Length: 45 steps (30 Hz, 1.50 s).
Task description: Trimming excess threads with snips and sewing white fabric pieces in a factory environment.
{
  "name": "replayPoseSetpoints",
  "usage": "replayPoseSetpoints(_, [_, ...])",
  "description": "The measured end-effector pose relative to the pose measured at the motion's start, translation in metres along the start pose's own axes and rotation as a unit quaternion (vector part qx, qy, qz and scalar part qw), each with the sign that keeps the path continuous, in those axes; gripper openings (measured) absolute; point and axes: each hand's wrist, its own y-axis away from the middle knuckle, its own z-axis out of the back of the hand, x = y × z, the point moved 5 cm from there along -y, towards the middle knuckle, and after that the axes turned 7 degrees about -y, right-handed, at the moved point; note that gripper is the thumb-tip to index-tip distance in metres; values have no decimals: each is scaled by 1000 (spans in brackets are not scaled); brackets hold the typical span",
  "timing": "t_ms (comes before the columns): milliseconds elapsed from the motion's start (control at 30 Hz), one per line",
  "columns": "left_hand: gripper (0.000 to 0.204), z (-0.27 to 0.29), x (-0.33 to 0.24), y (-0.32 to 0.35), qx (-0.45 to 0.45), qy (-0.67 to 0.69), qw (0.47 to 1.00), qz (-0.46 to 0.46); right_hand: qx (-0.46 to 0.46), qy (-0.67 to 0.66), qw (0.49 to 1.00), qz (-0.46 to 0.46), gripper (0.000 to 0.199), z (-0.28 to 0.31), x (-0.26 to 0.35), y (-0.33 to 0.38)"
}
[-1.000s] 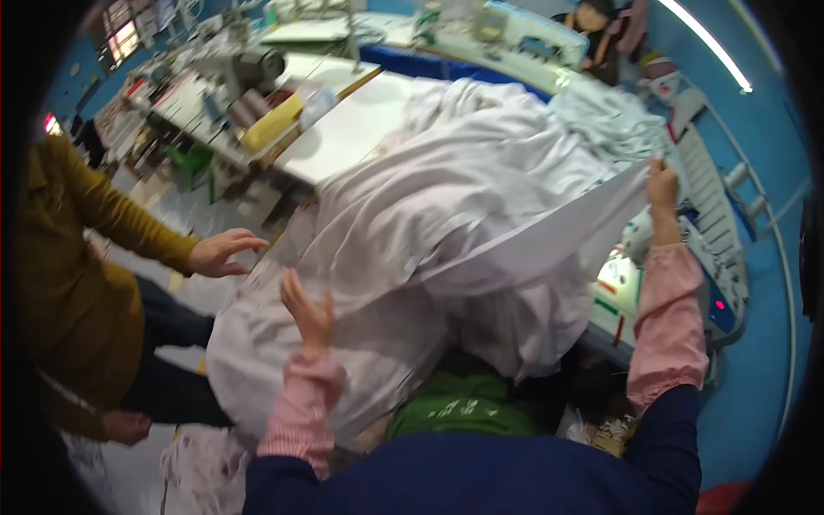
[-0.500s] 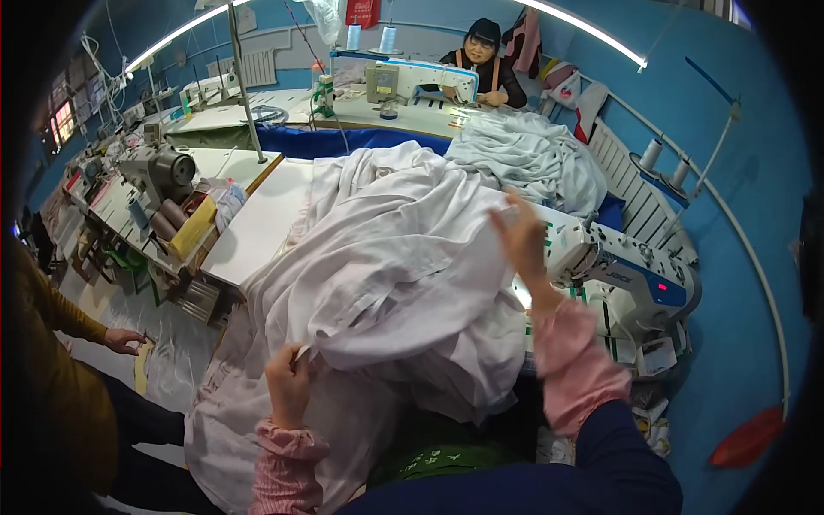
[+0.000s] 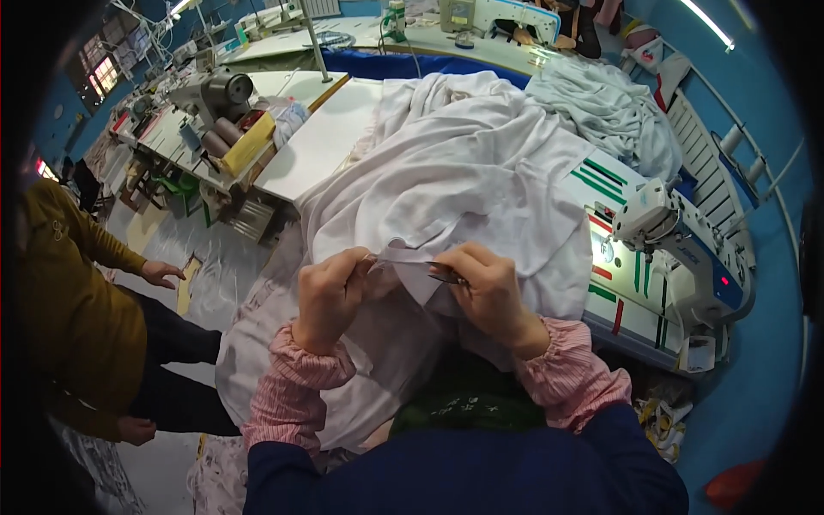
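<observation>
A large heap of white fabric (image 3: 489, 172) spreads over the table in front of me and hangs down its near side. My left hand (image 3: 329, 296) is closed in a pinch on the fabric's edge. Close to its right, my right hand (image 3: 492, 292) grips a small dark metal tool, which looks like thread snips (image 3: 445, 275). The tips of the snips point left, at a narrow strip of fabric stretched between the hands. My palm hides most of the tool's grip.
At the right stands a white sewing machine (image 3: 687, 245) with a lit needle area. Pale green fabric (image 3: 614, 112) lies beyond the heap. A co-worker in a mustard top (image 3: 86, 292) stands at the left, near another machine (image 3: 215, 99). Another person sits at the far table.
My right hand has come down and left from above the fabric to beside my left hand, where the snips now show. My left hand has risen with the fabric edge. The view has shifted.
</observation>
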Motion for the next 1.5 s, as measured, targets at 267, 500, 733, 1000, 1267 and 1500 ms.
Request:
replayPoseSetpoints(267, [16,20,11,-22,-5,-216,956,-197,74,180,964,180,3,29,5,-22])
replayPoseSetpoints(500, [11,136,242,32,-34,-461,886,-21,36,423,884,198,2,142,-54,-70])
replayPoseSetpoints(733, [25,151,335,153,216,-504,698,460,-13,664,737,-125,14,283,-153,-77])
replayPoseSetpoints(1000, [45,-76,100,60,29,-201,978,-39,31,229,959,167,23,58,-60,-36])
replayPoseSetpoints(1267, [16,-72,94,14,-58,-195,978,-48,47,135,986,-85,26,-70,-92,11])
replayPoseSetpoints(1500, [15,-44,29,-23,29,167,966,193,88,-114,987,-64,16,-20,-8,-41])
